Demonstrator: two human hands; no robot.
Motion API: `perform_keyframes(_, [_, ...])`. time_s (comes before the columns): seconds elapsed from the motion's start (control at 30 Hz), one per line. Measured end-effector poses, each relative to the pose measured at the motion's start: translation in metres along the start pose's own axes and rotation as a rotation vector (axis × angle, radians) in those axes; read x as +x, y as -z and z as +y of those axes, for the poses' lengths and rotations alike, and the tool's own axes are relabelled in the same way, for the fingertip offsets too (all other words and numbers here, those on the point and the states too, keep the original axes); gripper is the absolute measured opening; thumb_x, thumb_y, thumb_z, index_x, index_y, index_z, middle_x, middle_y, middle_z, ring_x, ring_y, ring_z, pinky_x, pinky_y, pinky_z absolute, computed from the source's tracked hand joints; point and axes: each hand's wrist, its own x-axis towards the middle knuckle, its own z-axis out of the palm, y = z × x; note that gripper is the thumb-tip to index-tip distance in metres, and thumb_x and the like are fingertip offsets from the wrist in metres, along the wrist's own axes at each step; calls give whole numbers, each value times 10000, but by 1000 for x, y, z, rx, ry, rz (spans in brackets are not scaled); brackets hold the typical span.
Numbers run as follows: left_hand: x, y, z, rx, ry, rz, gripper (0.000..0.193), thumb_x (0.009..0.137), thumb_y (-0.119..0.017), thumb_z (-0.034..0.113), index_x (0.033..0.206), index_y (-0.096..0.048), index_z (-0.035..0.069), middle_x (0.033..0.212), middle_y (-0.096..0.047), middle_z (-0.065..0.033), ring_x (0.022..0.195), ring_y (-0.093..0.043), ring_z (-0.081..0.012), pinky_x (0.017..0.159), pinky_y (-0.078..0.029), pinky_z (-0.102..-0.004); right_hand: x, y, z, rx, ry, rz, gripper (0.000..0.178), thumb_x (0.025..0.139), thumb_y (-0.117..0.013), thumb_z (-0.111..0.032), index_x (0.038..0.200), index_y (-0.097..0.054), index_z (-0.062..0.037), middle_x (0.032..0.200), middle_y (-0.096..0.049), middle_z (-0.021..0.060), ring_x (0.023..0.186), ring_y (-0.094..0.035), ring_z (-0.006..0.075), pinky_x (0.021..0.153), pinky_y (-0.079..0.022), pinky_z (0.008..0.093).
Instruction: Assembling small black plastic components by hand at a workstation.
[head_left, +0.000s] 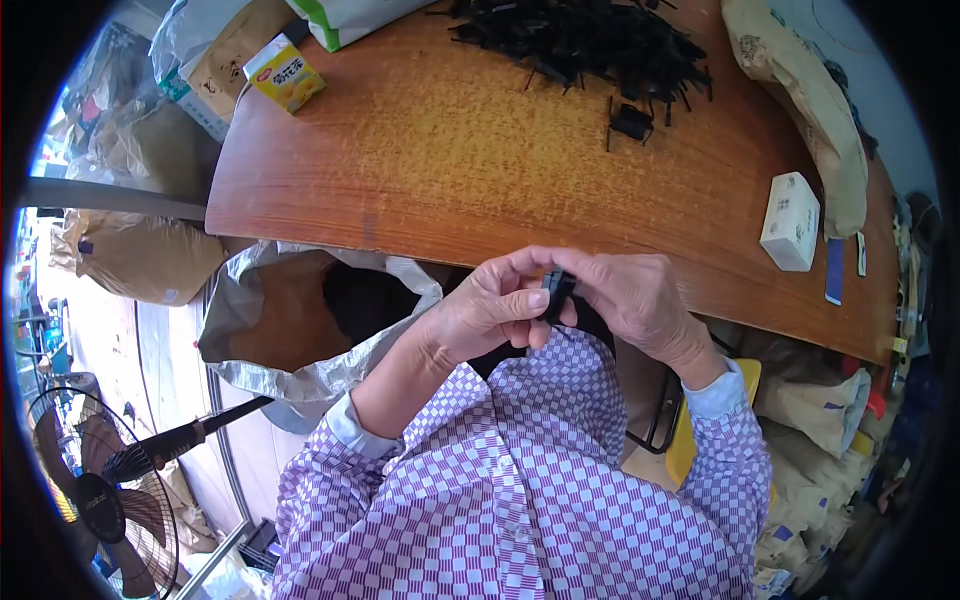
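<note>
Between my two hands, just off the table's near edge, is a small black plastic part (557, 294). My left hand (497, 303) pinches it, thumb on its near side and fingers curled behind. From the right, my right hand (635, 300) reaches over it with bent fingers; its fingertips are at the top of the part and partly hidden, so I cannot make out whether they grip it. A heap of black plastic parts (590, 45) with thin prongs lies at the table's far side. One similar black part (631, 122) sits apart, just in front of the heap.
The wooden table (400, 150) spans ahead. An open white sack (330, 375) hangs by its near left edge, with dark contents. A yellow carton (285, 75) stands far left, a white box (791, 222) at right beside a brown paper sack (800, 90). A fan (105, 495) is lower left.
</note>
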Motion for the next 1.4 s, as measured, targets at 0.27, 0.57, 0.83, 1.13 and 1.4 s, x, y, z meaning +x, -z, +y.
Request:
perform_keyframes(0.27, [-15,-8,7,516,-328,289,311,892,-582,51,1167,-435,62,874,-596,-50,719,-625,-100,592,-505,-210,9,-32,-45,636,-722,3,165,983,-438,-179,1023,-489,-27,687,-430,-44,585,-360,23,515,-311,181])
perform_keyframes(0.57, [-16,-3,8,1072,-531,436,264,859,-527,-92,1061,-408,30,817,-542,-46,709,-601,-89,586,-505,-220,24,-46,-51,619,-730,-13,150,970,-452,-123,1004,-517,7,779,-617,98,712,-624,158,601,-473,272])
perform_keyframes(0.83, [-5,-12,5,1477,-646,651,322,747,-571,-38,1031,-445,47,888,-548,-166,768,-590,-391,591,-476,-448,20,-63,-41,479,-675,92,131,951,-479,-97,1046,-529,-22,778,-613,150,712,-654,220,585,-468,298])
perform_keyframes(1.13, [20,-24,6,803,-691,459,232,863,-525,-22,1061,-435,58,884,-570,-80,677,-603,-177,544,-475,-279,1,-44,-27,657,-731,298,226,962,-493,-181,1123,-533,-26,723,-532,6,592,-479,65,532,-384,217])
perform_keyframes(1.4, [24,-37,10,-64,-222,257,355,946,-474,84,1296,-416,95,930,-585,-54,696,-589,-126,585,-466,-208,-22,-21,-13,1119,-773,454,228,919,-579,-199,1078,-546,-39,738,-540,-26,464,-393,10,407,-293,134])
